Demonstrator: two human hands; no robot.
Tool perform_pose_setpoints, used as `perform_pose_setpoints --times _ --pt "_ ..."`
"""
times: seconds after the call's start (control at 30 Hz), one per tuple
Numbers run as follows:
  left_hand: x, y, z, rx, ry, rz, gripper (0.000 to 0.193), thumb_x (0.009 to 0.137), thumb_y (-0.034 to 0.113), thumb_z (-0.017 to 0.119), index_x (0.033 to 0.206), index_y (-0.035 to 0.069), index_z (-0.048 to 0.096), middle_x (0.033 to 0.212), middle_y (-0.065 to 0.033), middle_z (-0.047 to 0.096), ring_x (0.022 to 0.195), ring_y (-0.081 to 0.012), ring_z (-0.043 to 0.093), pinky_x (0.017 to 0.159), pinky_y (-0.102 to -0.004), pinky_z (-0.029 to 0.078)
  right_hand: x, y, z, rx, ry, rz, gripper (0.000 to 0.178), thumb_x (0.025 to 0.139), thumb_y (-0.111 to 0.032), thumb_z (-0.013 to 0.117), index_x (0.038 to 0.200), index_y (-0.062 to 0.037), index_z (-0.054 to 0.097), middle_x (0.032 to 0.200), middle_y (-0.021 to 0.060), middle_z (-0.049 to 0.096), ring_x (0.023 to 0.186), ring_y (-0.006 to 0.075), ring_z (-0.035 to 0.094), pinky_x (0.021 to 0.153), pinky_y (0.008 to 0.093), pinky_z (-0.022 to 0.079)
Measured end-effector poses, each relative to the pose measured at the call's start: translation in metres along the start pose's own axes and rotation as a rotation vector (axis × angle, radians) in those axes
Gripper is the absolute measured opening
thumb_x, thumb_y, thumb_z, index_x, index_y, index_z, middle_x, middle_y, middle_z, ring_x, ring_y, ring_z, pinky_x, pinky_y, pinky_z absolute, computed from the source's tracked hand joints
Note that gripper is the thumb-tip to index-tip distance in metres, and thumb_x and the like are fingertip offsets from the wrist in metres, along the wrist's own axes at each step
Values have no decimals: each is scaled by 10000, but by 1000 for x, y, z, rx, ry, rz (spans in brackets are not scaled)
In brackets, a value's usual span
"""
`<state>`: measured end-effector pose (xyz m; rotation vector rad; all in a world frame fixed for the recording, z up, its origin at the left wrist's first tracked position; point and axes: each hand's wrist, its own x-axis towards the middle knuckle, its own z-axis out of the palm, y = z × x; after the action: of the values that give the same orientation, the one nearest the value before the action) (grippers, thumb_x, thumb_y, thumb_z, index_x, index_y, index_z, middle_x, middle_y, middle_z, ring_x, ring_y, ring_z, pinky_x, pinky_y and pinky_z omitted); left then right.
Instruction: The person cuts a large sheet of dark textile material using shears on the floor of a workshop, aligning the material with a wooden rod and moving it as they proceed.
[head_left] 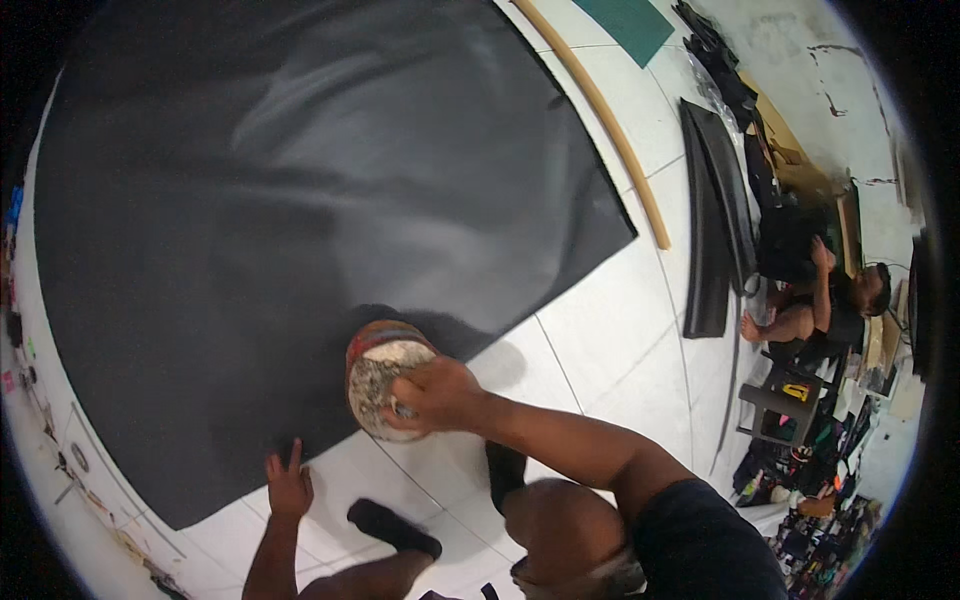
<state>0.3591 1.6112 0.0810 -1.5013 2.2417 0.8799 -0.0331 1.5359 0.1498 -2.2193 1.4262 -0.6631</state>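
Observation:
A large sheet of smooth black leather-like material (200,260) lies spread over the floor in front of me, slightly rippled. At its near edge, my right hand (437,395) is closed at the top of a round can filled with a rough grey, concrete-like mass (370,385). A small loop-like handle shows at my fingers. The can's side is reddish, and its underside is hidden from me. To the left, my left hand (290,488) touches the sheet's near edge, fingers stretched out and holding nothing.
White floor tiles (600,340) surround the sheet. A long tan tube (610,120) lies along its right edge, near folded black strips (705,220) and a green piece (630,25). Another person (825,290) sits at the far right beside a dark stool (780,405) and cluttered materials.

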Motion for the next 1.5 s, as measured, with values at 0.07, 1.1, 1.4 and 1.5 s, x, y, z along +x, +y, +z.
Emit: perform_pose_setpoints --times 0.07,1.1,1.4,1.5 --pt "-22 -54 -6 31 29 56 546 877 104 568 1411 79 454 1301 -332 470 1159 -477 490 1013 -527 399 38 -23 -8 99 -98 6 349 779 -364 737 866 -76 559 694 83 610 678 282 638 620 409 516" --pt "-75 405 -525 -171 -198 -437 388 953 312 492 1253 110 633 1272 -161 612 1172 -343 579 989 -430 457 -244 11 -647 241 -185 1335 615 856 -555 629 1137 -9 657 997 213 705 979 358 668 878 397 513" --pt "112 553 -468 192 -171 333 269 934 218 491 949 41 693 945 -185 667 949 -278 629 849 -413 485 -157 239 -780 155 169 1208 580 858 -490 658 1085 43 663 1021 227 685 1011 317 658 905 398 489" --pt "91 491 -464 224 -378 224 259 937 197 479 1021 55 679 903 -159 635 928 -245 598 811 -392 475 -56 246 -804 396 -94 1292 625 869 -522 639 1172 25 636 1098 196 673 1040 299 643 914 399 481"
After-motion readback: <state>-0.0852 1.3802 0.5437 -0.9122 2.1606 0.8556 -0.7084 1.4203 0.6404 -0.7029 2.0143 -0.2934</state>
